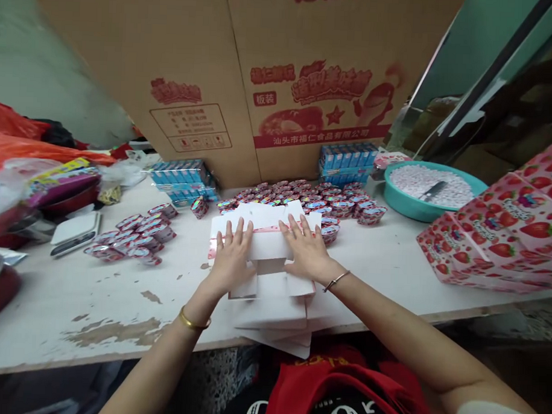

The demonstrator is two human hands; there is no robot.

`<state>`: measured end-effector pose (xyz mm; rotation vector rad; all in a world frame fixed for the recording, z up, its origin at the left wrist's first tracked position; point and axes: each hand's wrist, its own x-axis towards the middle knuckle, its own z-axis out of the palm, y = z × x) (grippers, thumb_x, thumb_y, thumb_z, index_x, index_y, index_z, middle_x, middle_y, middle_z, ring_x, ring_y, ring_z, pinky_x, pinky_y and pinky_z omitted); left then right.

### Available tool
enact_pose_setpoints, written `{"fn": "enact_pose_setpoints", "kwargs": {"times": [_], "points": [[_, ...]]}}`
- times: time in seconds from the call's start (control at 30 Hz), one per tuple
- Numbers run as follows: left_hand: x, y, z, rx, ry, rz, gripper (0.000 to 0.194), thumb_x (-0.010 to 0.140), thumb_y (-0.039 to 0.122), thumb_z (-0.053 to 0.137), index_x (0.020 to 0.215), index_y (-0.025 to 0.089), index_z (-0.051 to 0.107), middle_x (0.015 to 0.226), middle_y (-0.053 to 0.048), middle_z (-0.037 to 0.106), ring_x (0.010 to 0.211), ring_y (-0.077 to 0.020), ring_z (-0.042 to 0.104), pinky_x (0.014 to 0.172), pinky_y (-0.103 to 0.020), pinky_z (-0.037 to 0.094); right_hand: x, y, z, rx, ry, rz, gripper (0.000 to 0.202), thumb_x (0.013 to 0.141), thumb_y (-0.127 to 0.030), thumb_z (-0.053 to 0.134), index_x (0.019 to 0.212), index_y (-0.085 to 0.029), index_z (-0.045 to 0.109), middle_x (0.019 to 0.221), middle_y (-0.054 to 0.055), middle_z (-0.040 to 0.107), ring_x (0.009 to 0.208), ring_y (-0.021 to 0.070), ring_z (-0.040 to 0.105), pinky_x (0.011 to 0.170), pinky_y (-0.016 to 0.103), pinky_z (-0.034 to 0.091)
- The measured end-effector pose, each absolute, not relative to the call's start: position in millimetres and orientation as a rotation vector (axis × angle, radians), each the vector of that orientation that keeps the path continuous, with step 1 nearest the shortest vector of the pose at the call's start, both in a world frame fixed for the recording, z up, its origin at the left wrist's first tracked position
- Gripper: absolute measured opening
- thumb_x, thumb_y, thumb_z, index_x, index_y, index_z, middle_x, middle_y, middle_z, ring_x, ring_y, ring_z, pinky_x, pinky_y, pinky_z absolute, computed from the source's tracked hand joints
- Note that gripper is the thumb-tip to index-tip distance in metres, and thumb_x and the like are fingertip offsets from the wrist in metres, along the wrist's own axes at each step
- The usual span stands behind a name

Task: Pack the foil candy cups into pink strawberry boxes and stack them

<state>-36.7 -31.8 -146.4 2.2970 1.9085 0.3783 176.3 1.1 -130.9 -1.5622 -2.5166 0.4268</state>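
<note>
Now left hand (231, 260) and right hand (307, 251), grip spread apart, span a white-and-pink cardboard box (266, 246); even pressure should keep folds square.

White card (268, 248) is edged with pink. Pink boxes (496, 233) are patterned with red strawberries. The basin (405, 205) is coloured turquoise.

carton (268, 248) on table (382, 277), packs (342, 208) behind and left of it, scale (76, 227) farther left, basin (405, 204) right

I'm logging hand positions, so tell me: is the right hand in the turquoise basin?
No, the right hand rests on the white cardboard, while the turquoise basin stands apart, farther right.
</note>
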Motion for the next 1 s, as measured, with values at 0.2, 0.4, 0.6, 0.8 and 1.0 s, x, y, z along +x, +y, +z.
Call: {"fn": "enact_pose_setpoints", "kwargs": {"times": [0.2, 0.4, 0.6, 0.8, 1.0], "points": [[-53, -27, -152, 2.115, 1.739, 0.752, 0.115, 0.073, 0.053, 0.072, 0.159, 0.024, 0.001, 0.166, -0.018, 0.003, 0.152, -0.0406, -0.001, 0.118, -0.065, 0.013, 209, -5, -131, -1.174, -2.341, 0.883, 0.100, 0.083, -0.079, 0.049, 0.160, -0.026, 0.013, 0.166, 0.009, -0.003, 0.151, 0.0320, -0.013, 0.120, 0.062, 0.005], [-59, -26, -156, 1.874, 1.668, 0.909, 0.123, 0.064, 0.068, 0.075, 0.159, 0.026, 0.010, 0.167, -0.015, -0.003, 0.151, -0.0411, -0.008, 0.120, -0.064, 0.006, 225, -42, -136, -1.001, -2.114, 1.121, 0.108, 0.077, -0.085, 0.050, 0.160, -0.028, 0.010, 0.167, 0.007, -0.002, 0.151, 0.0292, -0.015, 0.121, 0.058, -0.001], [-64, -54, -153, 1.619, 1.345, 1.020, 0.102, 0.082, 0.068, 0.055, 0.159, 0.029, 0.000, 0.168, -0.004, -0.001, 0.154, -0.0306, 0.007, 0.125, -0.046, 0.016, 202, -52, -150, -1.155, -1.639, 1.249, 0.101, 0.090, -0.053, 0.059, 0.159, -0.025, -0.010, 0.167, 0.007, -0.005, 0.153, 0.0209, 0.000, 0.124, 0.046, 0.011], [-36, -76, -170, 1.738, 1.853, 0.923, 0.118, 0.075, 0.040, 0.074, 0.159, 0.023, -0.007, 0.167, -0.012, -0.005, 0.153, -0.0342, -0.001, 0.125, -0.052, 0.006, 193, -51, -154, -1.292, -1.771, 1.145, 0.107, 0.083, -0.023, 0.061, 0.157, -0.021, -0.016, 0.167, 0.011, -0.004, 0.153, 0.0228, 0.000, 0.124, 0.049, 0.009], [-23, -80, -173, 1.885, 1.960, 0.898, 0.110, 0.078, 0.034, 0.070, 0.159, 0.021, -0.003, 0.167, -0.013, -0.003, 0.153, -0.0358, -0.003, 0.125, -0.056, 0.008, 187, -56, -156, -1.388, -1.859, 1.030, 0.109, 0.082, -0.019, 0.060, 0.156, -0.027, -0.019, 0.167, 0.008, -0.006, 0.153, 0.0275, 0.005, 0.122, 0.053, 0.021]]}}
